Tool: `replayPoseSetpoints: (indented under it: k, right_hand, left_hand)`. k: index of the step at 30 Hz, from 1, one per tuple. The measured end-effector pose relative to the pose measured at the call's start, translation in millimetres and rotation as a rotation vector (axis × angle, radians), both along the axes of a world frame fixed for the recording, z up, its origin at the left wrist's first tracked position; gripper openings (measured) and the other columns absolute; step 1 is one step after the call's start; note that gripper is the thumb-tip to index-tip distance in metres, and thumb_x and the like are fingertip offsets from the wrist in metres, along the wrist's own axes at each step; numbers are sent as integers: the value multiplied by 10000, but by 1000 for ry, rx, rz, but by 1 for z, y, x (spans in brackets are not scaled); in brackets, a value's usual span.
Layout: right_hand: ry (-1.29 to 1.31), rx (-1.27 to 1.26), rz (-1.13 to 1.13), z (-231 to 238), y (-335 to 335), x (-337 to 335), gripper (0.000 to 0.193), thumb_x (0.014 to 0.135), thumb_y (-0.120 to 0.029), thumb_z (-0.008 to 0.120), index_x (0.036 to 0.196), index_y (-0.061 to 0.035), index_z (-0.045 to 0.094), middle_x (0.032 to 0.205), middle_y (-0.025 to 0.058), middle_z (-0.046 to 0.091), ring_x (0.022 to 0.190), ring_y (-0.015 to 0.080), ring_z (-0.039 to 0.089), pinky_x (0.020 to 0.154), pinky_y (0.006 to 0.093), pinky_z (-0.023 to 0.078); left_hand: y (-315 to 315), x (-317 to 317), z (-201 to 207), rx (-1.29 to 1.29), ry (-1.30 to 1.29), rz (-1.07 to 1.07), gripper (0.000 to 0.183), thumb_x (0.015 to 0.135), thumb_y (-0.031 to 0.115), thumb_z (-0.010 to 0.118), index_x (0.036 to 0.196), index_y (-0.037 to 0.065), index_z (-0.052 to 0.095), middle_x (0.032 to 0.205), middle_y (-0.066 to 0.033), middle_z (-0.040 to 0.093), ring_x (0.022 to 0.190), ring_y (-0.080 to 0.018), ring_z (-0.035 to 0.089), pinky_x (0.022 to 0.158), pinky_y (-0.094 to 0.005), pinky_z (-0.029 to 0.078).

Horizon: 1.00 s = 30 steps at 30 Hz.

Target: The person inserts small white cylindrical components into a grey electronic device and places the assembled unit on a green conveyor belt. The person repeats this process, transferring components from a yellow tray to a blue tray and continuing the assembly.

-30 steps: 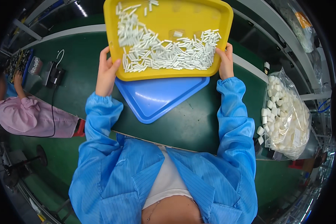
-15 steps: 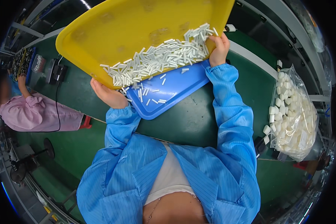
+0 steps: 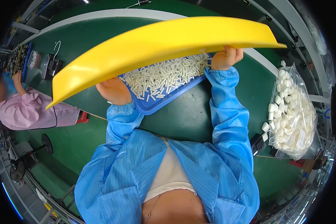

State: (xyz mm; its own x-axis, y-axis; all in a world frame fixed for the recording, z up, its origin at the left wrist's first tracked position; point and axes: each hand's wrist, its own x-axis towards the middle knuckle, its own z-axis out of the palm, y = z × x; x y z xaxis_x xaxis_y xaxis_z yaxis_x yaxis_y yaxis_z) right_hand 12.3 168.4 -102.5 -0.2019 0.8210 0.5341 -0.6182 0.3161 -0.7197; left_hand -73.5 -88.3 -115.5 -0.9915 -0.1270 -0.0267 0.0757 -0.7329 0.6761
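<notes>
A large yellow tray (image 3: pixel 164 41) is tipped steeply over the table, its outer side or wall facing me. My left hand (image 3: pixel 115 90) grips its left part along the lower edge, and my right hand (image 3: pixel 227 58) grips the right part; the fingertips of both are partly hidden behind it. Beneath lies a blue tray (image 3: pixel 156 108) with a heap of short white rods (image 3: pixel 164 76) spread over its bottom. The yellow tray covers the blue tray's far side. One loose white rod (image 3: pixel 109 102) lies on the table beside my left wrist.
The green table (image 3: pixel 190 115) carries a clear plastic bag of white chunky pieces (image 3: pixel 293 112) at the right, some spilling out. A black device (image 3: pixel 52 67) with a cable stands at the left. Farther left, a person in a pink garment (image 3: pixel 30 110) works at a tray.
Both hands have tilted the yellow tray much further over. The white rods that lay in it have slid down into the blue tray, which held only a few before.
</notes>
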Motion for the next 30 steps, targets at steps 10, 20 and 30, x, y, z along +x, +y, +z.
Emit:
replayPoseSetpoints:
  k: [10, 20, 30]
  right_hand:
    - [-94, 77, -153, 31, 16, 20, 128, 774, -45, 633, 878, 12, 585, 826, 56, 617, 743, 150, 560, 704, 265, 434]
    - [-625, -65, 85, 92, 16, 147, 359, 929, -176, 528, 1230, 18, 490, 1175, 56, 551, 1054, 131, 498, 905, 255, 384]
    - [-338, -137, 202, 169, 6, 195, 441, 872, -59, 442, 1306, -18, 377, 1235, 110, 507, 1082, 204, 527, 911, 309, 430]
  left_hand:
    - [-9, -19, -1, -299, 39, -337, 434, 977, 280, 376, 1340, 42, 372, 1351, -129, 414, 1262, -250, 375, 1057, -380, 285]
    - [-135, 33, -37, -1807, 368, -82, 592, 887, 285, 508, 1388, 41, 307, 1441, -191, 287, 1359, -360, 210, 1090, -498, 140]
    - [-121, 55, -12, -1782, 806, -424, 541, 778, 361, 642, 1256, 137, 524, 1402, -144, 370, 1319, -346, 294, 1064, -555, 168]
